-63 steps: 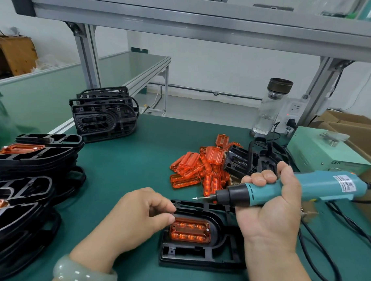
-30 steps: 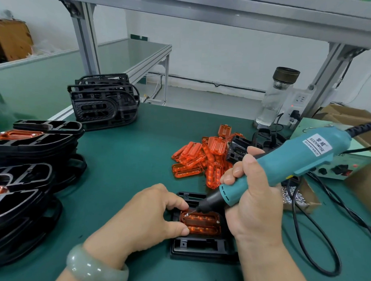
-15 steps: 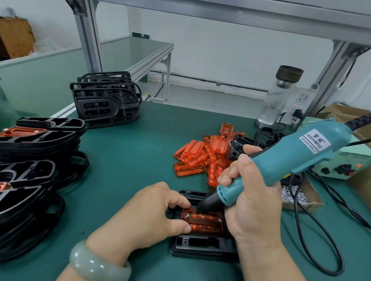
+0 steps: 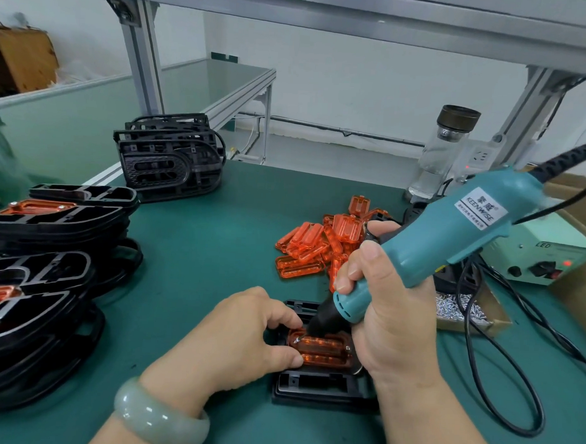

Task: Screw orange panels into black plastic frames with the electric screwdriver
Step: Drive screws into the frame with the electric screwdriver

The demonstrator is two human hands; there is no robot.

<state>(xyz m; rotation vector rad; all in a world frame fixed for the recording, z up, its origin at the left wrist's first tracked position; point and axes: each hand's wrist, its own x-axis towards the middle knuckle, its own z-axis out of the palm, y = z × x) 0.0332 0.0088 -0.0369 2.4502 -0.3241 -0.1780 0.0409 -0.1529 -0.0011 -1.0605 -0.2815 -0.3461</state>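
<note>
Orange panel (image 4: 323, 350): head view, seated in the black frame (image 4: 312, 387), which lies flat on the green worktop (image 4: 217, 252) near its front edge. Left hand (image 4: 244, 333): fingers (image 4: 282, 358) curled, pinching panel and frame together. Right hand (image 4: 391, 325): wrapped round the electric screwdriver (image 4: 450, 237), bit tip at the panel's upper-left corner screw. Handling note: the bit looks tilted; bringing it closer to upright and pressing straight down should guard against slipping or stripping. Spare panels (image 4: 310, 249): heaped just beyond.
</note>
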